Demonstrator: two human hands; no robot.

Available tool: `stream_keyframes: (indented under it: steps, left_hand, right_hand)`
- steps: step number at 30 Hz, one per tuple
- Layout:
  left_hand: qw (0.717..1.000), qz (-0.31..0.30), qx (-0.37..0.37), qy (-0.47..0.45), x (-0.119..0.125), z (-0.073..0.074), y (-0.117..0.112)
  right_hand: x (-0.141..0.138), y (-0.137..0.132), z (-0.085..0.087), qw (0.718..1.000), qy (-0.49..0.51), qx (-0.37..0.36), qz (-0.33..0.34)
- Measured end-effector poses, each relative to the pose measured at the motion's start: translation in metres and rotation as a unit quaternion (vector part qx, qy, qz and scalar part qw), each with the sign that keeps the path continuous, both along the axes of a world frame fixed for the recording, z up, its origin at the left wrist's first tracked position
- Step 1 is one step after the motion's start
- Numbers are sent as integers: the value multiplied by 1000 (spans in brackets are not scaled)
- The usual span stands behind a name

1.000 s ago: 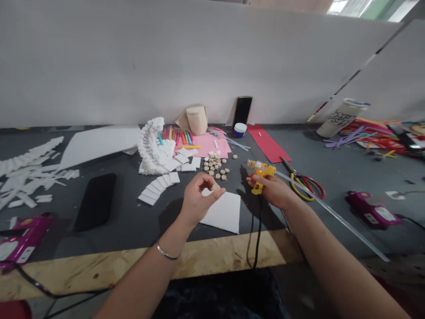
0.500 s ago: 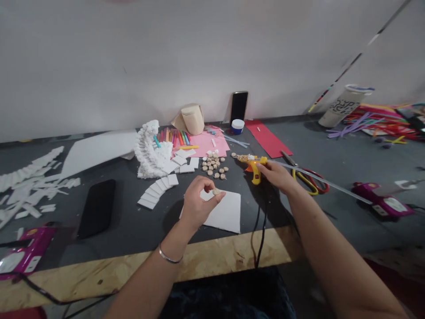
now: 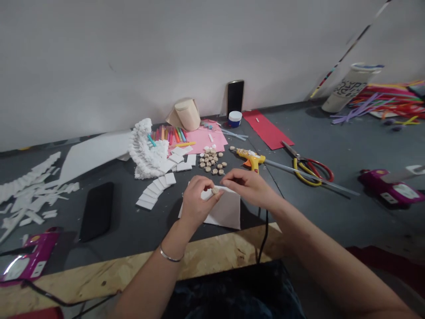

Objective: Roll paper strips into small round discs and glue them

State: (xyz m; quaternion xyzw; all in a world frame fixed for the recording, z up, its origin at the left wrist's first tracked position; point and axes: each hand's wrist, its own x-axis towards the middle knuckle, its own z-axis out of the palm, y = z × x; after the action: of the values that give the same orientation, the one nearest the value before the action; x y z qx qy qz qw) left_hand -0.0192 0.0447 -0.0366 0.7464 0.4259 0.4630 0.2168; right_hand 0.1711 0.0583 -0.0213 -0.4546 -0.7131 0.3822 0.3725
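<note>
Between the thumb and forefinger of my left hand is a small round beige piece, held above a white square board. Close to its right side is my right hand, the fingertips drawn together; whether they hold anything I cannot make out. A yellow hot glue gun lies just beyond my right hand, a long clear glue stick sticking out of its back. Several similar beige pieces are gathered behind the board.
White square tiles and a fluffy white model are left of the pieces. Scissors lie right of the glue gun. A black phone rests at left; another phone leans on the wall. Purple devices sit at both sides.
My right hand has let go of the glue gun, which now lies on the table, and has moved left beside the beige piece. My left hand still holds that piece.
</note>
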Motion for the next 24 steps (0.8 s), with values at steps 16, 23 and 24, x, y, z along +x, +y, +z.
stream_keyframes:
  steps: [16,23,24]
  left_hand:
    - [998,-7,28,55,3,-10,4]
    - [996,4,43,75,3,-7,3]
    - [995,6,51,85,2,-7,3]
  right_hand:
    - [-8,-5,-21,977,-20,212,16]
    - [-12,-8,-22,998,14,68,-9]
    - [-13,-9,-22,999,-2,50,-4]
